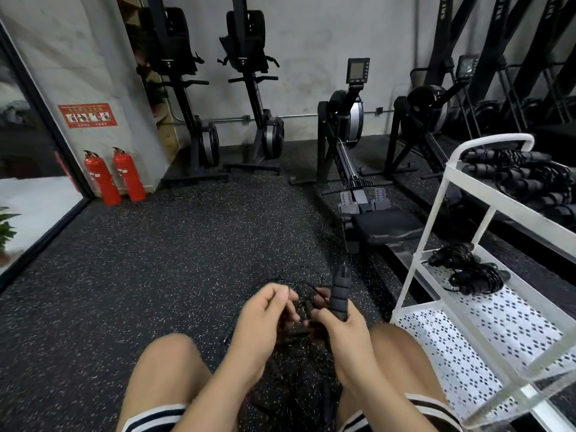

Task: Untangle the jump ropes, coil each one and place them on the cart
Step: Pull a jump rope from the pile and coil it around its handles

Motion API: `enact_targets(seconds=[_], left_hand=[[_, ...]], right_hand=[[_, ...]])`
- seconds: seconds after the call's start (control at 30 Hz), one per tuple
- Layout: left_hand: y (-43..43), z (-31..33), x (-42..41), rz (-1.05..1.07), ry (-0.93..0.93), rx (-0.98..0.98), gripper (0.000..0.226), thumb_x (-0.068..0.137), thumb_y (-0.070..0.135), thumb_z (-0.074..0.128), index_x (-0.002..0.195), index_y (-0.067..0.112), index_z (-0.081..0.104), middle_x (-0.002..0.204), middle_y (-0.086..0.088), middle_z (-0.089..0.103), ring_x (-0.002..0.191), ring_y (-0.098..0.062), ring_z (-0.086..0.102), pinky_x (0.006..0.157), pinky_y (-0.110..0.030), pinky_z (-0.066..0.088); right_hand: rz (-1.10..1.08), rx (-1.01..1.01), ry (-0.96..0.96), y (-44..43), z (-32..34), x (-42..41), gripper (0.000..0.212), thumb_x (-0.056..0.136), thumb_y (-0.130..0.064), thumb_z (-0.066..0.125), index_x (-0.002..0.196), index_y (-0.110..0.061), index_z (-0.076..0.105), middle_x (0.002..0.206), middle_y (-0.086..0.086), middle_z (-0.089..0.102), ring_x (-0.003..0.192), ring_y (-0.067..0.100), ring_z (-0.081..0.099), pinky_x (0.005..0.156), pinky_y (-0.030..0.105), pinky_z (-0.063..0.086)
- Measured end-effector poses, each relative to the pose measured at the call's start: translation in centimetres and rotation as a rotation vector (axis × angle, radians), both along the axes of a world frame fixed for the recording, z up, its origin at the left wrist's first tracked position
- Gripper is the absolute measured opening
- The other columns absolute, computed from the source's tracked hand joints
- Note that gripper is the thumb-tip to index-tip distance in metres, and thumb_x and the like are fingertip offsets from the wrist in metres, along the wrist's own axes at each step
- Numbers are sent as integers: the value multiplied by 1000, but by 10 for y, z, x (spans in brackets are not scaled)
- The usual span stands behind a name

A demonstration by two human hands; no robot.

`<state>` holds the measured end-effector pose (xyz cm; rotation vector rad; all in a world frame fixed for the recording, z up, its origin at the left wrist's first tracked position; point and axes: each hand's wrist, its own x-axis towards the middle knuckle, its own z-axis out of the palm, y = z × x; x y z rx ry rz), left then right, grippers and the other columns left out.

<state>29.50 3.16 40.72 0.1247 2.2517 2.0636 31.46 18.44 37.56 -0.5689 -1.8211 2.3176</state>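
Black rubber flooring (156,260) flecked with pale specks carries a person seated on it, bare knees apart at the near edge of the view, with both hands raised between them. The right hand (339,322) is wrapped around a grey foam handle (341,291), fingers and thumb curled tight about its lower half so that the handle stands nearly upright, its dark cap pointing away from the body. The left hand (265,310) sits just beside it, fingers curled inward and thumb pressed against the forefinger, pinching a thin black cord (299,272) that loops out in loose arcs above and between the two hands. Under the hands, on the floor between the thighs, lies a tangled heap of ropes (296,369), dark cords and handles crossing one another; which cord belongs to which handle cannot be told. To the right stands a white cart (436,207) with perforated shelves. Its top shelf holds a row of coiled ropes (523,176), black handles lying side by side, and another bundle (467,269) rests at the far left corner of the middle shelf. A rowing machine (358,182) stands near the far wall, and two red fire extinguishers (115,177) stand at the left corner of the floor.
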Motion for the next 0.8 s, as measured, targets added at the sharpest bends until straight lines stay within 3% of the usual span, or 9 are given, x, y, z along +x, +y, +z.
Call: enact_targets(seconds=[0.1,0.17,0.3,0.4,0.5,0.63,0.73,0.8], left_hand=[[-2,18,-15,53,-40,121,29,115,19,49,104,6,72,81,-6,67,75,-15,65,68,-27,54],[-4,27,-24,79,-114,214,28,115,19,49,106,4,72,81,-5,65,74,-15,66,64,-28,55],[4,39,-33,61,-191,328,26,114,17,50,107,3,70,77,-3,64,71,-14,68,62,-27,57],[13,37,-35,26,-203,370,23,113,16,51,106,4,70,77,-2,64,69,-12,66,65,-28,56],[16,33,-37,38,-221,391,21,113,16,53,105,6,70,78,-2,63,68,-11,64,68,-29,53],[7,30,-40,49,-256,462,21,112,20,54,106,6,69,83,-5,65,74,-16,68,73,-32,59],[-3,26,-35,19,-221,331,35,113,38,53,111,11,76,101,-10,78,87,-23,73,82,-44,55],[-7,19,-24,-22,-204,249,45,112,48,48,117,15,78,101,-11,80,83,-22,70,75,-39,55]], right_hand=[[-126,44,42,-8,-8,7,40,94,-4,75,122,-33,72,100,6,83,99,29,79,99,53,60],[-175,88,74,-14,-7,13,41,94,-8,79,121,-38,73,107,-2,82,104,21,77,101,48,58],[-51,143,121,-25,0,21,41,93,-10,83,119,-41,77,111,-9,81,102,10,75,93,33,57],[93,149,114,-33,5,19,22,94,-12,81,107,-30,83,94,-1,83,82,7,72,76,21,55],[136,148,100,-35,4,18,10,94,-14,82,99,-22,84,83,11,81,70,13,68,66,27,53],[162,164,106,-32,9,13,6,94,-9,81,96,-15,82,81,18,79,67,21,70,67,36,54],[207,88,121,-31,20,10,8,96,-3,76,99,-9,80,86,22,79,67,26,70,65,36,56],[219,18,138,-29,30,8,8,97,-3,75,104,-6,78,91,23,79,68,28,70,64,37,55]])
